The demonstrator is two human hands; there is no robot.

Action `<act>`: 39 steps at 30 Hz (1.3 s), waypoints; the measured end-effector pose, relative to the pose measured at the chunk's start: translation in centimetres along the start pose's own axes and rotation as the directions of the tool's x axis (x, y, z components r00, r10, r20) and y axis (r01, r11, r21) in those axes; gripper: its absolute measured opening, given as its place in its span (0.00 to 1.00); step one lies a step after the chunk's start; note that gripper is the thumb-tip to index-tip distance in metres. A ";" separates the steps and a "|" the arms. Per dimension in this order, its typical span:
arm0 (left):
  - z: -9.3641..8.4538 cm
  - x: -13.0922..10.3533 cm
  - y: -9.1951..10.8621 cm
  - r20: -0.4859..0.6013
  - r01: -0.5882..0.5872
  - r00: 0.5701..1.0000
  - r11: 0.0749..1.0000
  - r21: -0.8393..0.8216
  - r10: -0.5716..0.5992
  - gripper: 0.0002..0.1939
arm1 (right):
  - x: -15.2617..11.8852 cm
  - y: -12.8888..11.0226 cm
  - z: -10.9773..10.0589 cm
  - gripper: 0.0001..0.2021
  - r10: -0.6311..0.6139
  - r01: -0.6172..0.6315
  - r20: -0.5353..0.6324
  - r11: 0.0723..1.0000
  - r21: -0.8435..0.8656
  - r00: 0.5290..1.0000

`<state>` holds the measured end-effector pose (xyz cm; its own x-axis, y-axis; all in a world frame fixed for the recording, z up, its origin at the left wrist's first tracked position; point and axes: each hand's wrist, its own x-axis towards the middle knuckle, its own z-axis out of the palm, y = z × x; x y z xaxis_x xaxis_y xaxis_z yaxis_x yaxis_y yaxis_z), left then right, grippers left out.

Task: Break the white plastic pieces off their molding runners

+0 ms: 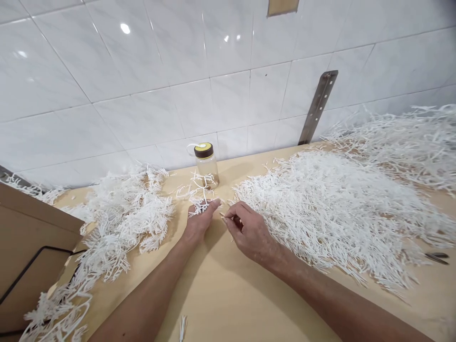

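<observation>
My left hand [202, 219] is closed around a white branching plastic sprig [204, 192], whose thin twigs fan out above the fingers. Close by on the right, my right hand [247, 228] has its thumb and forefinger pinched together. Something small and thin seems to be at those fingertips, too small to name. A large heap of white plastic sprigs [331, 204] spreads to the right of my right hand. More white branching sprigs [124, 213] lie in a looser pile to the left.
A clear bottle with a yellow and black lid [206, 164] stands behind my hands near the tiled wall [231, 104]. A metal bracket [318, 108] leans there. Scissors-like metal tips [438, 257] lie far right; a cardboard box [32, 251] is at left. One loose sprig piece [183, 327] lies in front.
</observation>
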<state>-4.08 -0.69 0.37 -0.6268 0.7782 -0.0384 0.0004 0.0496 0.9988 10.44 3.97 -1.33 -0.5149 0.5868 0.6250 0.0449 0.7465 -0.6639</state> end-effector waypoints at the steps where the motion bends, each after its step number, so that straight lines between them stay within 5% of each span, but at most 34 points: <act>1: 0.0 0.0 0.1 0.018 0.044 0.999 0.999 -0.011 -0.044 0.19 | 0.1 0.5 -0.1 0.05 0.023 -0.023 -0.013 1.000 -0.021 1.000; 8: -0.2 0.5 -0.7 0.220 0.140 0.969 0.985 -0.101 -0.116 0.23 | 0.4 2.6 -0.5 0.04 0.109 -0.121 -0.084 0.983 -0.141 0.990; 17: 0.2 -0.2 -0.1 0.203 0.089 0.976 0.995 -0.033 -0.081 0.25 | 0.4 2.1 -0.4 0.07 0.170 -0.172 -0.020 0.982 -0.076 0.985; 26: 1.0 -0.9 -0.6 0.186 -0.024 0.982 0.998 0.059 0.012 0.23 | 0.4 2.0 0.0 0.08 0.533 -0.553 0.159 0.823 0.132 0.831; 35: 1.2 -1.3 -0.2 0.172 -0.065 0.983 0.998 0.017 0.062 0.21 | 1.0 1.4 -0.5 0.11 0.609 -0.655 0.239 0.711 0.257 0.756; 39: 1.3 -1.4 0.0 0.164 -0.055 0.985 0.998 0.017 0.051 0.21 | 0.9 1.6 -0.5 0.12 0.595 -0.639 0.234 0.724 0.261 0.769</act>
<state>-2.16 -0.98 0.38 -0.4898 0.8718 0.0083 0.0478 0.0174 0.9987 10.46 5.85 -1.61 -0.5696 0.8219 -0.0101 0.1381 0.0835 -0.9869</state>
